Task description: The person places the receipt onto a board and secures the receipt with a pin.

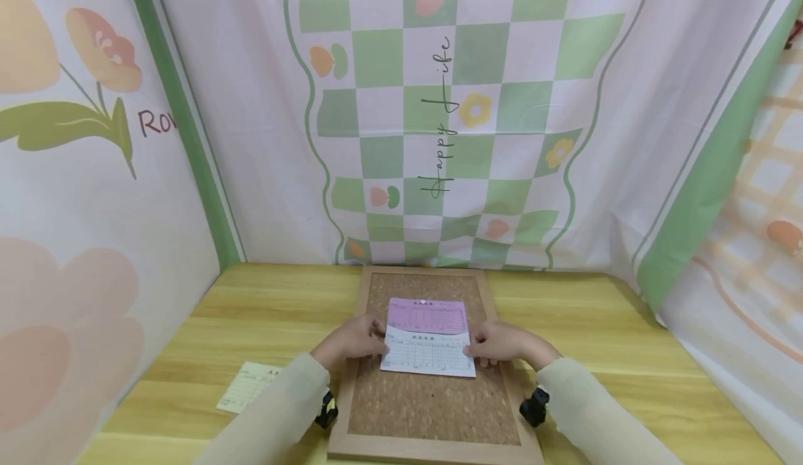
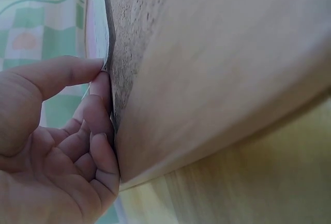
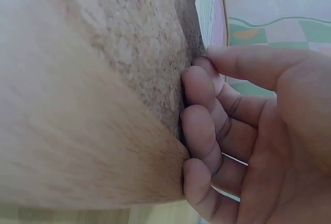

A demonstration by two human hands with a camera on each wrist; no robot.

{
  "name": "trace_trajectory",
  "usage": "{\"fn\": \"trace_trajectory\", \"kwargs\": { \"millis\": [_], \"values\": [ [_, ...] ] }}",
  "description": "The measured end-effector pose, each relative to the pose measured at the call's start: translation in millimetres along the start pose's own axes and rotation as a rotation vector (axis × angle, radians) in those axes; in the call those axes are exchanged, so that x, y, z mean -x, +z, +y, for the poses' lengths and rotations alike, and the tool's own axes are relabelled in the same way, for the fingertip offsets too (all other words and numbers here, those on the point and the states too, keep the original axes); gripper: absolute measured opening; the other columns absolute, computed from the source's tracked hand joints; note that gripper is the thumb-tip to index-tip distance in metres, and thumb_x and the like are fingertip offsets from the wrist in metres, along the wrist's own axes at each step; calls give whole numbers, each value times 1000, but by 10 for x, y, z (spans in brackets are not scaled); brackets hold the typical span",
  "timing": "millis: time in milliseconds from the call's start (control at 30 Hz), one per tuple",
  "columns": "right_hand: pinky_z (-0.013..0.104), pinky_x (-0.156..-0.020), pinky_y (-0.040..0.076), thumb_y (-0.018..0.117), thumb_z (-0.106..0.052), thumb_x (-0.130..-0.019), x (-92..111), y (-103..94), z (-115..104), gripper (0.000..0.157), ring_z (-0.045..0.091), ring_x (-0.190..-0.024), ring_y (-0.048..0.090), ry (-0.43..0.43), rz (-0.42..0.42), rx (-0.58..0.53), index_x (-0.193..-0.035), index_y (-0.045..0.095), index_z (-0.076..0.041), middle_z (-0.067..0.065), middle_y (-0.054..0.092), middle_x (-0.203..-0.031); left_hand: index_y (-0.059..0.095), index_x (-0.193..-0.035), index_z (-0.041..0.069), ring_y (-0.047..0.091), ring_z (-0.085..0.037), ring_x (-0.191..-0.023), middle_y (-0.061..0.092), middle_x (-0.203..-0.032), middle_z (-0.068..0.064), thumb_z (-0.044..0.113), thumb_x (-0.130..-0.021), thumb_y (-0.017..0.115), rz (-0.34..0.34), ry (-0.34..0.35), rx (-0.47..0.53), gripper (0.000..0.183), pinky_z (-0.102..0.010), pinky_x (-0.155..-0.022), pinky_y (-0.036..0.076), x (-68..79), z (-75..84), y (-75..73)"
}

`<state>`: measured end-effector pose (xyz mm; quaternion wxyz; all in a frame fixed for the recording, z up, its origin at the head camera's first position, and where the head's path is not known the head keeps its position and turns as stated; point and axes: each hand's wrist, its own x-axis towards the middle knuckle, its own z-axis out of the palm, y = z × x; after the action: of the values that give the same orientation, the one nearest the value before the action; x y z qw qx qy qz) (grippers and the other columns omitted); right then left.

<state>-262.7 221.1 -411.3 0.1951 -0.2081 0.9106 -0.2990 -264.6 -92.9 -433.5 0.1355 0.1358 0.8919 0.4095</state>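
Observation:
A white printed form (image 1: 429,355) lies over the lower part of a pink form (image 1: 429,316) on a cork board (image 1: 433,409) with a wooden frame. A small white pushpin (image 1: 423,302) shows at the pink form's top edge. My left hand (image 1: 356,340) pinches the white sheet's left edge between thumb and forefinger; in the left wrist view the other fingers of this hand (image 2: 67,136) curl against the board. On the opposite edge, my right hand (image 1: 502,343) pinches the same sheet, and its fingertips (image 3: 199,128) touch the cork and frame in the right wrist view.
A pale yellow form (image 1: 246,385) lies on the wooden table (image 1: 182,353) left of the board, partly hidden by the left sleeve. Behind the table hangs a green-and-white checked curtain (image 1: 426,137). Patterned cloth also hangs at both sides.

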Motion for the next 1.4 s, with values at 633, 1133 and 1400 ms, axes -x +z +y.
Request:
{"fn": "trace_trajectory", "kwargs": {
  "millis": [633,1133,1400],
  "values": [
    [28,-52,36,64,-19,-98,-32,19,19,30,14,-56,49,3,-4,-1,-71,59,-6,1,57,-62,57,-106,4,52,-15,-62,60,-76,-6,9,-84,78,13,-7,-2,31,-28,-56,43,8,-25,15],
    [28,-52,36,64,-18,-98,-24,14,-4,30,14,-56,49,8,-11,-4,-72,60,-5,2,57,-62,57,-115,-3,51,-14,-65,57,-92,-11,3,-82,81,-72,103,56,40,-26,-55,45,74,-35,-65],
    [28,-52,35,64,-18,-98,-28,5,-13,30,14,-56,49,6,-9,3,-71,60,-5,1,57,-62,58,-121,-6,47,-17,-81,55,-95,-11,4,-78,85,-98,126,27,52,-26,-64,43,70,-24,-93]
  ]
}}
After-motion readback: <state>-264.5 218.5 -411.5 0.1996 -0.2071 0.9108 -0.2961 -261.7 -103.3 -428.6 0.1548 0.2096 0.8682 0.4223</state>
